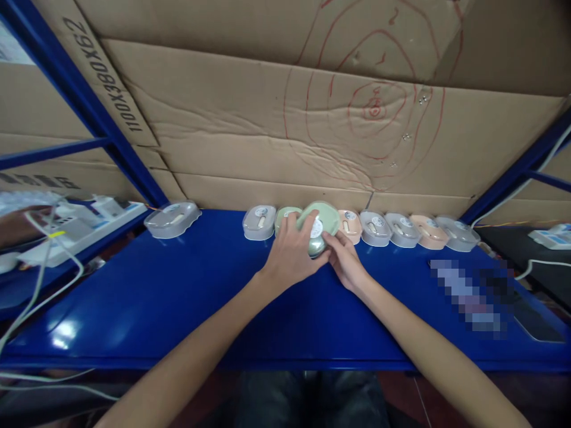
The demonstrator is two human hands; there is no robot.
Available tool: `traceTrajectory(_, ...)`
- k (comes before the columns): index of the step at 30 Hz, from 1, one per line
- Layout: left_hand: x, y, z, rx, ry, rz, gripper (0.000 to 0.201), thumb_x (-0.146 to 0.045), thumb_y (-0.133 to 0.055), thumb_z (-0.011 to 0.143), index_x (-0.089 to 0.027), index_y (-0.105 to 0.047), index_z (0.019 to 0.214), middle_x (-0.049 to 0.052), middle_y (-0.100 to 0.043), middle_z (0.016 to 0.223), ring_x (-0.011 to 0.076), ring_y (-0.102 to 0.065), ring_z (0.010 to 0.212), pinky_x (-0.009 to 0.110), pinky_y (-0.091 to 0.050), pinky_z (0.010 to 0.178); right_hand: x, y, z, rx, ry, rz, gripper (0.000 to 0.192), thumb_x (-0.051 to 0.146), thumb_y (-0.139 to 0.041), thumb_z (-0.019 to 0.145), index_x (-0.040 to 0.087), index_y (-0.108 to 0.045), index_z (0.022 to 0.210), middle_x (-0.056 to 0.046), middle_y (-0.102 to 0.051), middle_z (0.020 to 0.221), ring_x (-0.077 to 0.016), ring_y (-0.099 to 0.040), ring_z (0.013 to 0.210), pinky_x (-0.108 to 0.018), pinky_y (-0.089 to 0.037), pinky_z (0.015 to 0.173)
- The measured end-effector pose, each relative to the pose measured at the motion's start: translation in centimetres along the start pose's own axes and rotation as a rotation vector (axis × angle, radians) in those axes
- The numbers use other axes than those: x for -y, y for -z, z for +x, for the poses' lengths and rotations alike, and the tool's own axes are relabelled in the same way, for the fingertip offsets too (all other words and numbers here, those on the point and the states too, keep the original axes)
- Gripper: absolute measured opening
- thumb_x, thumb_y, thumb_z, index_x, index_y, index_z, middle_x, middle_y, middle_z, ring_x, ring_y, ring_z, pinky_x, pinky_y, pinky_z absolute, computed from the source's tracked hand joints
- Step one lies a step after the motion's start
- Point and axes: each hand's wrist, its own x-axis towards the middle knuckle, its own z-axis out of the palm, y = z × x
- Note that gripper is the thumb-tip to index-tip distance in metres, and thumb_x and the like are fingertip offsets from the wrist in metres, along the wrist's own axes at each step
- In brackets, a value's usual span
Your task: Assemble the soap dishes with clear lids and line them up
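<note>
A: What am I logging at the hands?

B: I'm seeing the left hand (289,252) gripping a smooth, rounded green plastic mouse shell (319,229), tilted above the glossy blue metal shelf (178,297); the right hand (345,261) is pinching its lower edge.

A: Surroundings?

B: A row of grey and peach shells (401,230) is lining the creased cardboard backing (250,137).

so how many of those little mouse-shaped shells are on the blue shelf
9: one grey apart at left, one grey, one green behind the left hand, one green in both hands, then five rightwards. None look hidden.
</note>
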Motion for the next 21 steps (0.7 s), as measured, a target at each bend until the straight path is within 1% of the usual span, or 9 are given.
traceTrajectory(2, 0.6, -0.8, 0.0, 0.004, -0.01, -0.25, 0.075, -0.048, -0.079, 0.093, -0.021, -0.051, 0.158, 0.022, -0.06, 0.147, 0.042, -0.058, 0.14, 0.062, -0.048, 0.12, 0.3, 0.6, 0.4, -0.089, 0.02, -0.006, 0.055, 0.052, -0.094, 0.078, 0.028, -0.072, 0.122, -0.002, -0.083, 0.118, -0.0251, -0.079, 0.106, -0.037, -0.064, 0.091)
traceTrajectory(3, 1.2, -1.1, -0.1, -0.006, 0.038, -0.394, 0.07, -0.051, -0.075, 0.097, -0.022, -0.052, 0.157, 0.02, -0.062, 0.147, 0.0394, -0.06, 0.139, 0.06, -0.048, 0.12, 0.4, 0.8, 0.5, -0.104, 0.032, -0.017, 0.054, 0.051, -0.093, 0.078, 0.028, -0.072, 0.122, -0.002, -0.083, 0.12, -0.0261, -0.079, 0.108, -0.038, -0.064, 0.091)
traceTrajectory(5, 2.5, -1.6, -0.2, -0.05, 0.243, -0.703, 0.059, -0.057, -0.067, 0.103, -0.024, -0.058, 0.151, 0.016, -0.069, 0.14, 0.0353, -0.066, 0.13, 0.054, -0.052, 0.115, 0.7, 1.0, 0.5, -0.09, 0.046, -0.039, 0.052, 0.05, -0.091, 0.078, 0.028, -0.072, 0.12, -0.002, -0.083, 0.12, -0.0283, -0.078, 0.109, -0.04, -0.064, 0.091)
traceTrajectory(8, 3.6, -2.4, -0.2, -0.048, 0.61, -1.177, 0.058, -0.07, -0.065, 0.101, -0.024, -0.071, 0.136, 0.012, -0.078, 0.124, 0.0354, -0.073, 0.121, 0.049, -0.058, 0.104, 0.9, 0.7, 0.1, 0.025, 0.055, -0.12, 0.051, 0.053, -0.09, 0.079, 0.028, -0.072, 0.12, -0.004, -0.083, 0.117, -0.0315, -0.078, 0.11, -0.045, -0.065, 0.093)
traceTrajectory(11, 3.3, -2.5, -0.1, 0.018, 0.768, -1.528, 0.057, -0.068, -0.067, 0.099, -0.022, -0.077, 0.131, 0.011, -0.082, 0.12, 0.037, -0.075, 0.123, 0.049, -0.06, 0.106, 1.0, 0.4, -0.4, 0.158, 0.169, -0.357, 0.046, 0.059, -0.084, 0.087, 0.028, -0.073, 0.119, -0.006, -0.082, 0.115, -0.0323, -0.076, 0.111, -0.049, -0.064, 0.097)
traceTrajectory(13, 2.7, -2.2, 0.0, 0.05, 0.797, -1.666, 0.054, -0.063, -0.069, 0.101, -0.022, -0.077, 0.134, 0.01, -0.084, 0.119, 0.0368, -0.075, 0.125, 0.049, -0.059, 0.109, 1.0, 0.6, -0.4, 0.157, 0.286, -0.574, 0.045, 0.062, -0.075, 0.096, 0.027, -0.073, 0.123, -0.008, -0.08, 0.114, -0.0324, -0.074, 0.112, -0.051, -0.061, 0.101)
traceTrajectory(16, 2.1, -1.2, 0.1, 0.151, 0.802, -1.792, 0.053, -0.058, -0.063, 0.106, -0.021, -0.075, 0.142, 0.012, -0.084, 0.123, 0.0375, -0.075, 0.128, 0.051, -0.059, 0.112, 0.9, 1.3, -0.2, 0.016, 0.425, -0.827, 0.052, 0.061, -0.066, 0.102, 0.024, -0.07, 0.139, -0.011, -0.077, 0.116, -0.0321, -0.073, 0.107, -0.054, -0.06, 0.101)
traceTrajectory(18, 2.0, -0.8, 0.2, 0.192, 0.797, -1.828, 0.053, -0.056, -0.06, 0.109, -0.02, -0.072, 0.146, 0.012, -0.083, 0.126, 0.0376, -0.075, 0.13, 0.052, -0.058, 0.114, 0.7, 1.7, 0.1, -0.049, 0.507, -0.91, 0.057, 0.058, -0.064, 0.104, 0.022, -0.067, 0.147, -0.013, -0.076, 0.119, -0.032, -0.072, 0.104, -0.054, -0.06, 0.098)
traceTrajectory(21, 2.0, -0.6, 0.1, 0.205, 0.801, -1.84, 0.053, -0.053, -0.061, 0.11, -0.019, -0.071, 0.149, 0.013, -0.083, 0.128, 0.0372, -0.075, 0.13, 0.052, -0.056, 0.117, 0.4, 1.7, 0.3, -0.049, 0.581, -0.986, 0.052, 0.054, -0.06, 0.107, 0.023, -0.066, 0.148, -0.015, -0.075, 0.124, -0.0326, -0.072, 0.107, -0.056, -0.061, 0.099)
